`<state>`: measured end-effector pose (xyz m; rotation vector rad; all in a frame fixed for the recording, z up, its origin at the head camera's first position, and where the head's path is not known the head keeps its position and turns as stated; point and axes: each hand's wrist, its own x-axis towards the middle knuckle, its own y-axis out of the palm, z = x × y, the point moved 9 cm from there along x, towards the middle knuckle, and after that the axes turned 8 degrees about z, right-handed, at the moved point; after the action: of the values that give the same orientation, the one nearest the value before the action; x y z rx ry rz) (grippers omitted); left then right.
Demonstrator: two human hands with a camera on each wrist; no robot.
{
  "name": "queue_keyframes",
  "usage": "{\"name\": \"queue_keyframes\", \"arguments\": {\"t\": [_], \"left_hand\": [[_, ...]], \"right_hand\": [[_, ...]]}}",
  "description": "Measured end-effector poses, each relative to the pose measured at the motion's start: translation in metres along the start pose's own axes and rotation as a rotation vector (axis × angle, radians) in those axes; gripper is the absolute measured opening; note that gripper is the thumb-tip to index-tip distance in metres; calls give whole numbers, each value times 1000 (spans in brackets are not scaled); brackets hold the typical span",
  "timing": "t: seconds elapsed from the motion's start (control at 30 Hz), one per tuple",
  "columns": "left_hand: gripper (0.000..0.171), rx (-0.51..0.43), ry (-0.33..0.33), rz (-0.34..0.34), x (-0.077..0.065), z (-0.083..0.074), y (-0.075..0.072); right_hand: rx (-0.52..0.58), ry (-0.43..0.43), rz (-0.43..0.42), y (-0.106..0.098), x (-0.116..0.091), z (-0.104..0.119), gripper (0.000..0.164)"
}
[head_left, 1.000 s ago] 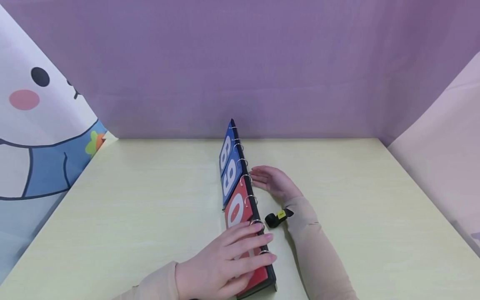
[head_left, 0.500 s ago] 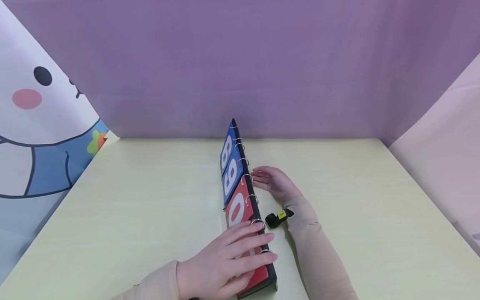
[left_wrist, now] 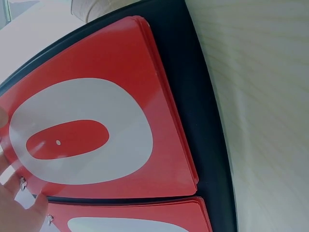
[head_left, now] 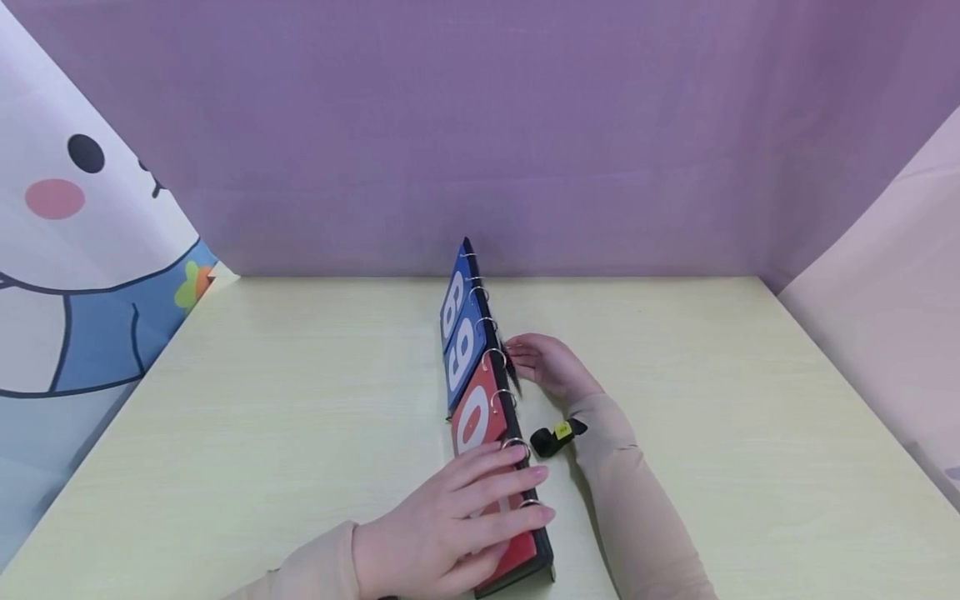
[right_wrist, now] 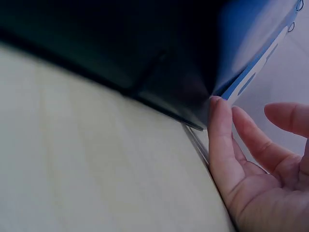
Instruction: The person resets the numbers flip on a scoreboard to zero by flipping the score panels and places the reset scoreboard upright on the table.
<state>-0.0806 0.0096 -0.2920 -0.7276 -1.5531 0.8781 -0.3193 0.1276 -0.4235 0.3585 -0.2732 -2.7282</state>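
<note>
A flip scoreboard (head_left: 497, 367) with ringed number cards stands tent-like on the table, running away from me. Red cards (head_left: 474, 412) showing a white zero are at the near end; blue cards (head_left: 463, 346) with white digits are at the far end. My left hand (head_left: 450, 525) rests over the nearest red card, fingers extended across the ringed top ridge. My right hand (head_left: 551, 365) is behind the board, fingers slightly bent. In the right wrist view its fingertips touch the lower edge of blue cards (right_wrist: 256, 38) tilted out from the black back panel (right_wrist: 106, 43), with the thumb apart.
The pale wooden table (head_left: 300, 375) spreads to both sides. A purple cloth backdrop (head_left: 480, 133) rises behind it, with a cartoon-printed cloth (head_left: 97, 317) at the left. A small black device (head_left: 551, 439) sits at the right wrist.
A dark card edge now sticks out from the board's far side at my right fingertips. The right hand has shifted slightly to the right. My left hand stays put.
</note>
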Motion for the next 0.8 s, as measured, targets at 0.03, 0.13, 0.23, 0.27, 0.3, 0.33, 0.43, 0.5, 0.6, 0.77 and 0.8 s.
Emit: {"name": "queue_keyframes", "arguments": {"t": [0.03,0.13,0.23,0.27,0.3,0.33,0.43,0.5,0.6,0.77,0.8], "left_hand": [[42,1,2,-3,0,0,0],[42,-1,2,-2,0,0,0],[42,-8,-2,3,0,0,0],[42,-11,-4,5,0,0,0],[42,-12,-6,5,0,0,0],[43,-12,-7,5,0,0,0],[43,-12,-6,-4,0,0,-1],[43,-12,-8,-3,0,0,-1],[43,-14,-11,3,0,0,0],[43,-16,-4,0,0,0,-1],[43,-13,0,-2,0,0,-1]], "right_hand": [[-2,-1,-3,0,0,0,27],[-20,-1,3,0,0,0,31],[-32,6,10,1,0,0,39],[-37,8,12,2,0,0,41],[-47,6,16,2,0,0,41],[-59,5,20,3,-1,0,42],[-114,1,30,4,-1,2,39],[-164,-5,50,6,-1,2,38],[-213,-13,86,9,-1,3,32],[-213,-25,111,12,-2,4,22],[-215,-26,110,12,-1,4,22]]}}
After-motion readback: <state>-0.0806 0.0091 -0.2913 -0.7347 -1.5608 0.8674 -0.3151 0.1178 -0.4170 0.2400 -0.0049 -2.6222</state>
